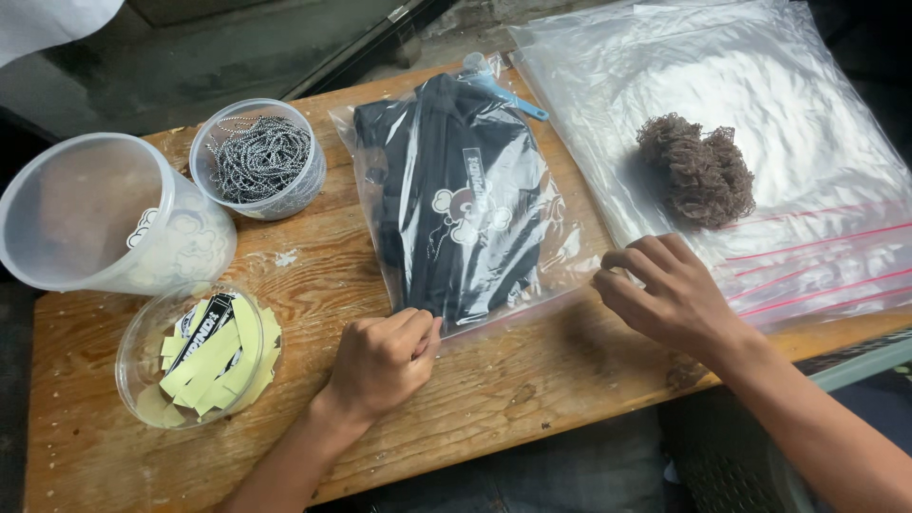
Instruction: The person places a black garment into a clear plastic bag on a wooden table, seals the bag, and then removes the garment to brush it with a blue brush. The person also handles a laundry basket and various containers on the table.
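Centrally on the wooden table (532,389), a clear bag (570,249) holds a folded black garment (456,190). Left hand (382,359) pinches its near edge shut; right hand (665,290), fingers curled, touches the bag's right near corner. 3 plastic tubs (104,223) stand along the left edge.

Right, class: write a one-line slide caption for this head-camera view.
Both hands, left hand and right hand, pinch the near edge of a clear bag holding a folded black garment.

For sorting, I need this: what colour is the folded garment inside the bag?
Black garment with a white print, seen clearly in the head view.
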